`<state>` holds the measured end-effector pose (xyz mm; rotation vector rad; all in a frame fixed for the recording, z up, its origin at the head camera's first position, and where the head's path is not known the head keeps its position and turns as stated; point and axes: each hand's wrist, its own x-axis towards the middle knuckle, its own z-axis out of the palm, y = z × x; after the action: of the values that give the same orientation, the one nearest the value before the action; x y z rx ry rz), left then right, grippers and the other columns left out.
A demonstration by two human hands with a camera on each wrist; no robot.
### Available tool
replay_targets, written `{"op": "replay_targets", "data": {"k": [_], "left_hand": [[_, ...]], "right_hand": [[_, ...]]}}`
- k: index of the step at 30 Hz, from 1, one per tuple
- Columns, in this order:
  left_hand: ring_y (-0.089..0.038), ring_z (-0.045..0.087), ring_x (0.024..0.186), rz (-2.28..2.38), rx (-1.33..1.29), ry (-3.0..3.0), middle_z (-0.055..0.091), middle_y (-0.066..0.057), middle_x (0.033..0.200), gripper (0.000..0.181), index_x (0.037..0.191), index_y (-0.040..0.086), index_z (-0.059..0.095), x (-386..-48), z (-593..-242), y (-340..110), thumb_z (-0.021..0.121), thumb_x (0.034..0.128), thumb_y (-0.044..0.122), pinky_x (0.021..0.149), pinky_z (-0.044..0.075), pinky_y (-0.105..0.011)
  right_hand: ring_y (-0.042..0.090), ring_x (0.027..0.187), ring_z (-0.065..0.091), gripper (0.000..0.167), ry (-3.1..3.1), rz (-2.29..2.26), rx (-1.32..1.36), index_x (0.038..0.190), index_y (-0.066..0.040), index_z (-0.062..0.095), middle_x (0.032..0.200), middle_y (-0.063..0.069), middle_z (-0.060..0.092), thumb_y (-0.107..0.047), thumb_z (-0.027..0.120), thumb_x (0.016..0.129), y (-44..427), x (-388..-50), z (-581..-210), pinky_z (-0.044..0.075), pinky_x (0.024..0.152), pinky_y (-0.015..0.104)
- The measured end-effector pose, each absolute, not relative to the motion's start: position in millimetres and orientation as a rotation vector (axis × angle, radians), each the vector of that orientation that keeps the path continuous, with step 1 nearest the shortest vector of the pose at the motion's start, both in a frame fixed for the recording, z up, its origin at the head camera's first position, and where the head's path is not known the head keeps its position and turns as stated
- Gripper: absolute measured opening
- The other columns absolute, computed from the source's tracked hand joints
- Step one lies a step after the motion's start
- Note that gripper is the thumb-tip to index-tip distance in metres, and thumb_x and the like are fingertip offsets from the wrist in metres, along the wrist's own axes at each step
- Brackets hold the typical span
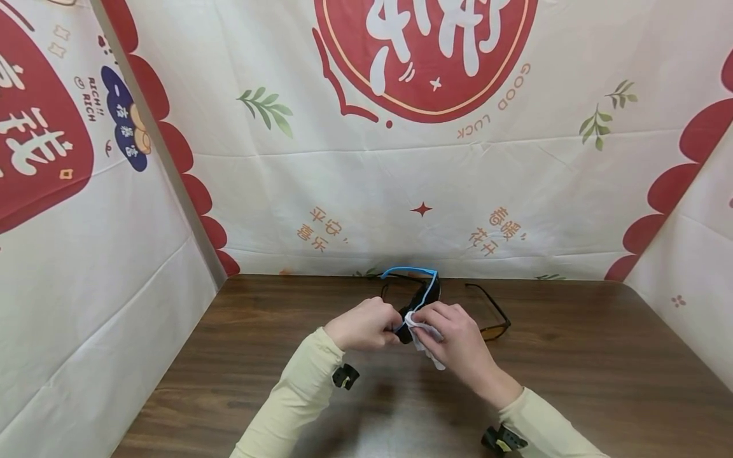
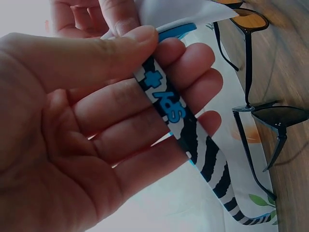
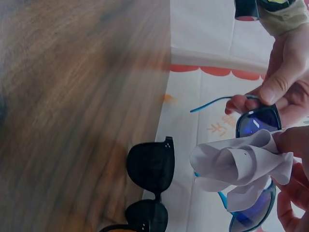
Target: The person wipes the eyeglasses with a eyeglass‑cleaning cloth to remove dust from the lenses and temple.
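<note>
A pair of sunglasses with blue-purple lenses (image 3: 258, 122) and blue temples is held up above the table. My left hand (image 1: 366, 326) pinches it at one end of the frame, between thumb and forefinger. Across that palm runs a black-and-white zebra-patterned temple (image 2: 205, 152) with blue lettering. A thin white cloth (image 3: 231, 162) is folded over the middle of the sunglasses. My right hand (image 1: 458, 334) pinches the cloth against a lens, its fingers close to the left hand. The cloth hides part of the frame and lenses.
Behind the hands, black sunglasses (image 3: 150, 166) lie on the brown wood-grain table (image 1: 584, 362). Glasses with orange lenses (image 1: 494, 332) and a black frame lie to the right. White printed fabric (image 1: 366, 191) stands along the table's back edge and both sides.
</note>
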<state>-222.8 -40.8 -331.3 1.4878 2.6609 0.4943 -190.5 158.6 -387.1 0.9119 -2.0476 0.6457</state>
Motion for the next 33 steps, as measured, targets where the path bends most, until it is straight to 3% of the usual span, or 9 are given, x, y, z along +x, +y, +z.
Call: {"op": "replay_targets", "data": {"k": [3,9,16,28,33], "left_hand": [[-0.004,0.035,0.050,0.489,1.504,2.673,0.038,0.011,0.055,0.022,0.067,0.011,0.059,-223.9,-333.3,-40.3,0.073,0.0819,0.005,0.048,0.028,-0.017],[-0.005,0.035,0.051,0.504,1.509,2.683,0.038,0.010,0.056,0.017,0.068,0.008,0.063,-224.4,-335.2,-39.8,0.068,0.0807,-0.003,0.048,0.028,-0.017],[-0.004,0.031,0.049,0.547,1.461,2.679,0.034,0.010,0.054,0.023,0.065,0.008,0.059,-222.0,-333.1,-43.6,0.070,0.0832,0.001,0.047,0.025,-0.017],[-0.002,0.033,0.048,0.570,1.413,2.650,0.040,0.011,0.052,0.017,0.070,0.010,0.065,-225.2,-335.0,-46.3,0.072,0.0837,0.004,0.048,0.027,-0.016],[-0.003,0.027,0.049,0.570,1.412,2.627,0.031,0.010,0.053,0.028,0.064,0.013,0.055,-224.8,-334.8,-45.4,0.070,0.0856,0.004,0.049,0.023,-0.017]], "right_hand": [[0.016,0.075,0.057,0.028,-2.032,0.654,0.944,0.090,-0.012,0.068,0.089,-0.003,0.064,-0.003,0.082,0.068,154.5,-188.8,-390.5,0.045,0.064,0.033],[0.016,0.077,0.058,0.015,-2.056,0.657,1.007,0.092,-0.012,0.067,0.091,-0.003,0.063,-0.012,0.076,0.080,149.1,-184.3,-399.0,0.045,0.066,0.032],[0.015,0.075,0.059,0.028,-2.061,0.596,0.924,0.090,-0.011,0.066,0.089,-0.003,0.063,-0.004,0.082,0.068,155.2,-184.7,-405.3,0.046,0.065,0.034],[0.018,0.077,0.062,0.032,-2.188,0.628,0.642,0.098,-0.005,0.062,0.091,0.006,0.065,-0.001,0.082,0.073,179.9,-199.3,-395.8,0.045,0.068,0.039],[0.022,0.080,0.062,0.028,-2.194,0.670,0.570,0.099,-0.003,0.062,0.092,0.009,0.065,0.002,0.078,0.076,189.8,-207.5,-391.7,0.043,0.067,0.041]]}}
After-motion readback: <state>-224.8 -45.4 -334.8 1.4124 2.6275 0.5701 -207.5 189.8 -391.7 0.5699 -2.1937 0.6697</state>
